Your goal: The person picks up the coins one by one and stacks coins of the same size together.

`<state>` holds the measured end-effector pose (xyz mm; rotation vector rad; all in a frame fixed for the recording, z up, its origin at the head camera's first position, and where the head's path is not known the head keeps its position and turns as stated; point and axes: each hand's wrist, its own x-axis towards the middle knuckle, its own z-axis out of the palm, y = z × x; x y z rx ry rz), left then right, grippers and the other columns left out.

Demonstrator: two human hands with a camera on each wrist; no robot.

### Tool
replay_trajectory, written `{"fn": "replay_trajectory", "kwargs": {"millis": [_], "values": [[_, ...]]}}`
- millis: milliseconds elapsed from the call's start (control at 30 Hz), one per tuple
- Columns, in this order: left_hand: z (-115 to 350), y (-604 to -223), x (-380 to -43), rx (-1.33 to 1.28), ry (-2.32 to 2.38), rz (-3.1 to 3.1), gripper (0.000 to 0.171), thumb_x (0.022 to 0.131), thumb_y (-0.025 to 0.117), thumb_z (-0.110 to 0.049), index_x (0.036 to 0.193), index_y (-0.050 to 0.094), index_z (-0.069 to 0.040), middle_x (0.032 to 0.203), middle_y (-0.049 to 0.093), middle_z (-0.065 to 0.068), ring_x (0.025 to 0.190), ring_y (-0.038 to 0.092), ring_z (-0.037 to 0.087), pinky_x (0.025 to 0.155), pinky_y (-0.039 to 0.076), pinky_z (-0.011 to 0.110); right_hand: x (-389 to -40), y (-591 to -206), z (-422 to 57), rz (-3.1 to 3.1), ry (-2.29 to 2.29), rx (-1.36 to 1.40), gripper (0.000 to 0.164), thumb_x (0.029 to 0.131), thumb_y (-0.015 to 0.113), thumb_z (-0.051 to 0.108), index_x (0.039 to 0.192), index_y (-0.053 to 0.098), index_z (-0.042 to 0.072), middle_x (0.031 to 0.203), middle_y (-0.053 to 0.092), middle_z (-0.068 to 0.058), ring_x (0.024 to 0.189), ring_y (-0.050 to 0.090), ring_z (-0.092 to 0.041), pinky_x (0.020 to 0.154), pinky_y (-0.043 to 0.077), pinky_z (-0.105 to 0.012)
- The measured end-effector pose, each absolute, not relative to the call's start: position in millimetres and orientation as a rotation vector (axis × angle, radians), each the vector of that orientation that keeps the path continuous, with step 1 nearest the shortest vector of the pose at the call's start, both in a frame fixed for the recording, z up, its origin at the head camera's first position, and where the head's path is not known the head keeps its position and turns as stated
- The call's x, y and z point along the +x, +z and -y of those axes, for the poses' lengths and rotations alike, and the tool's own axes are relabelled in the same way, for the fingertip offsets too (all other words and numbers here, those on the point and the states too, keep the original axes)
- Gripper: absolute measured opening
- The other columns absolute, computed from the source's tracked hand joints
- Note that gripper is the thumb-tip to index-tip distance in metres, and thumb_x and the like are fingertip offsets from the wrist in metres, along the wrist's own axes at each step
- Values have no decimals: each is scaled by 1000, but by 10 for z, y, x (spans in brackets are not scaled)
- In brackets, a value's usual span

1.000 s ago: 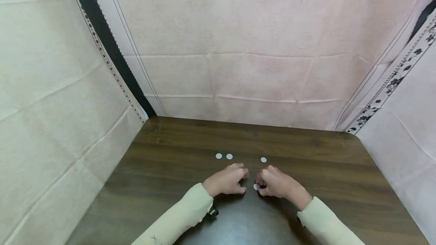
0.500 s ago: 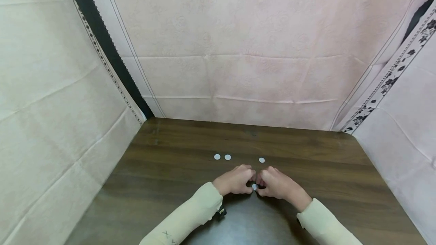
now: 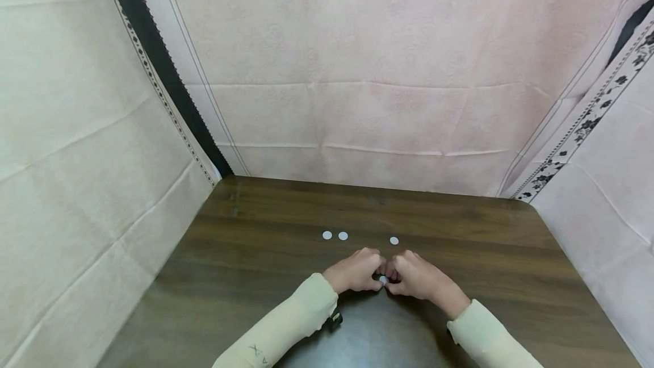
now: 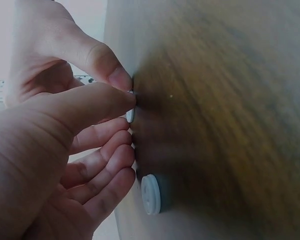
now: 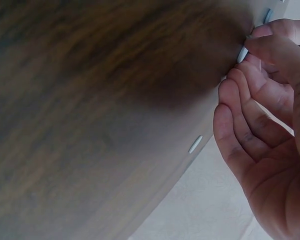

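Both hands meet low over the wooden table, with a small white disc [image 3: 383, 280] between their fingertips. My left hand [image 3: 356, 271] pinches it from the left, thumb nearest me and fingers curled on the far side. From the right, my right hand [image 3: 421, 277] pinches it in the same way. In the left wrist view only a thin edge of the disc [image 4: 130, 113] shows below the thumbs. The right wrist view also shows this disc [image 5: 242, 54] edge-on, partly covered by thumb and fingers.
Beyond the hands, two white discs [image 3: 335, 235] lie side by side, and a third white disc [image 3: 394, 241] lies farther right. One disc [image 4: 150, 194] has a stepped rim. Light cloth [image 3: 357, 72] hangs behind the brown table [image 3: 245, 231] and at both sides.
My left hand has moved right until its fingertips meet those of my right hand at the disc. The right hand stays nearly in place; the other discs lie as before.
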<state>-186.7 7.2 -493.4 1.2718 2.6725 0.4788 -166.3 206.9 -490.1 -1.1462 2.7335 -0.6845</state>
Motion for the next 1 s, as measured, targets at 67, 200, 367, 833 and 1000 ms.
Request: {"fn": "replay_trajectory", "kwargs": {"millis": [67, 200, 367, 833, 1000], "values": [[-77, -4929, -1870, 1266, 492, -2667, 11, 90, 83, -18, 88, 72, -15, 88, 67, -4, 79, 49, 1, 69, 41, 13, -1667, -4905, -2075, -2732, -690, -1148, 25, 85, 78, 3, 70, 66, 19, 65, 55, 15, 58, 41, 8, 53, 41, -15], [-82, -4923, -1879, 1262, 501, -2669, 12, 90, 83, -17, 86, 73, -15, 86, 68, -4, 77, 50, 1, 68, 41, 12, -1683, -4915, -2087, -2725, -705, -1154, 21, 86, 79, 3, 74, 69, 18, 70, 62, 13, 62, 48, 8, 56, 47, -16], [-80, -4938, -1885, 1261, 504, -2680, 11, 89, 84, -17, 87, 74, -15, 86, 68, -4, 77, 51, 1, 68, 41, 11, -1716, -4888, -2129, -2668, -738, -1163, 11, 88, 79, 3, 84, 75, 13, 79, 70, 9, 70, 59, 7, 63, 54, -18], [-89, -4944, -1883, 1225, 475, -2670, 9, 91, 83, -20, 92, 76, -15, 90, 68, -7, 81, 55, 1, 72, 46, 12, -1953, -4605, -2343, -2729, -621, -1080, 12, 90, 79, 6, 101, 78, 0, 91, 77, -6, 77, 68, -6, 68, 58, -23], [-94, -4956, -1879, 1219, 463, -2670, 10, 91, 84, -21, 94, 77, -15, 91, 68, -7, 82, 56, 1, 73, 47, 13, -2084, -4566, -2375, -2773, -583, -1055, 14, 90, 81, 8, 101, 78, -1, 93, 77, -8, 78, 69, -8, 68, 58, -23]]}}
